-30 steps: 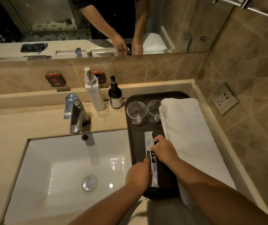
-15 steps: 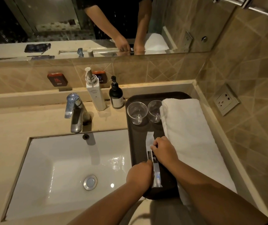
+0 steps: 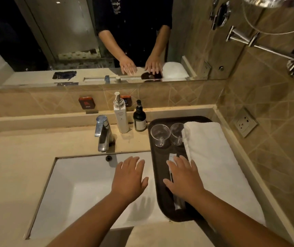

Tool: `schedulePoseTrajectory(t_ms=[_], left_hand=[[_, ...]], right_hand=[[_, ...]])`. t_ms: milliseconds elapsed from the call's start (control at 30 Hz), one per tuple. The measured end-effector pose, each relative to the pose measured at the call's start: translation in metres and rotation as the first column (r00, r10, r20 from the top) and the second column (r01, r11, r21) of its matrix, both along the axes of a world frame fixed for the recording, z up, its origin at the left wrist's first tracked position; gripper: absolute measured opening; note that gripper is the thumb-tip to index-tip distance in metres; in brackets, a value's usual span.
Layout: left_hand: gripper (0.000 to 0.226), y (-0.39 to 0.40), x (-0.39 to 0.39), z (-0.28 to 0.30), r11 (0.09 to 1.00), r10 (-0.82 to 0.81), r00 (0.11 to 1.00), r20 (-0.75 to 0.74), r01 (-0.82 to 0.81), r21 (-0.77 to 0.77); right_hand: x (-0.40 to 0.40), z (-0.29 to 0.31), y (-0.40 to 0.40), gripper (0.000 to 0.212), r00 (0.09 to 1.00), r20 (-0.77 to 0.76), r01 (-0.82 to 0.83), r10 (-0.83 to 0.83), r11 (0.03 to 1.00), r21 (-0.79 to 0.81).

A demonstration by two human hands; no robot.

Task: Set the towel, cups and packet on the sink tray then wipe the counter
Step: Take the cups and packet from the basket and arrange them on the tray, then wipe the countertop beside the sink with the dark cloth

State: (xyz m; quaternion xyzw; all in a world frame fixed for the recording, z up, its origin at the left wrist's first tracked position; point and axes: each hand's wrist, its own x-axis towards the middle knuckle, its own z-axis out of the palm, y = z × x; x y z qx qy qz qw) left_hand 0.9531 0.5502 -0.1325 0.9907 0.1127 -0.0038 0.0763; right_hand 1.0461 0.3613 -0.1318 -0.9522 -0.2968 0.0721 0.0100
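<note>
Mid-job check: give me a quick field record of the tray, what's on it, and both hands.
tray: dark, right of the sink
towel: folded, white, along the tray's right side
cups: two, clear, upright, at the tray's far end
packet: flat on the tray, partly under the right hand
left hand: open, empty, over the sink
right hand: open, spread over the packet

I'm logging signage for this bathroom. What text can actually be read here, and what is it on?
"HOT": red tag on the wall behind the tap.
"...LD": second tag, partly hidden by the white pump bottle.
Dark bottle label, packet print, shirt print in the mirror: too small or blurred.
</note>
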Motion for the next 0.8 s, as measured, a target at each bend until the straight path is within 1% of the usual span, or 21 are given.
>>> schedulePoseTrajectory(t_ms=[133, 300, 400, 500, 633, 800], left_hand=[[0.072, 0.016, -0.033, 0.004, 1.0, 0.016, 1.0, 0.001, -0.016, -0.002], [0.072, 0.036, -0.076, 0.01, 0.999, 0.037, 0.999, 0.027, -0.037, -0.01], [0.071, 0.052, -0.102, 0.015, 0.998, 0.068, 0.996, 0.05, -0.068, 0.011], [0.07, 0.069, -0.126, 0.021, 0.99, 0.143, 0.987, 0.078, -0.144, 0.005], [0.071, 0.091, -0.155, 0.025, 0.968, 0.25, 0.965, 0.081, -0.252, 0.013], [0.071, 0.117, -0.201, 0.034, 0.921, 0.383, 0.921, 0.065, -0.387, 0.044]], right_hand=[[-0.03, 0.006, 0.01, 0.073, 0.999, 0.034, -0.039, 0.038, 0.998, 0.043], [-0.066, 0.012, 0.035, 0.072, 0.997, 0.017, -0.074, 0.073, 0.993, 0.093], [-0.084, 0.014, 0.056, 0.072, 0.996, -0.023, -0.088, 0.092, 0.989, 0.118], [-0.096, 0.016, 0.079, 0.072, 0.987, -0.029, -0.152, 0.158, 0.977, 0.146], [-0.108, 0.018, 0.112, 0.072, 0.962, -0.038, -0.261, 0.271, 0.95, 0.171], [-0.128, 0.024, 0.161, 0.072, 0.902, -0.021, -0.423, 0.431, 0.892, 0.16]])
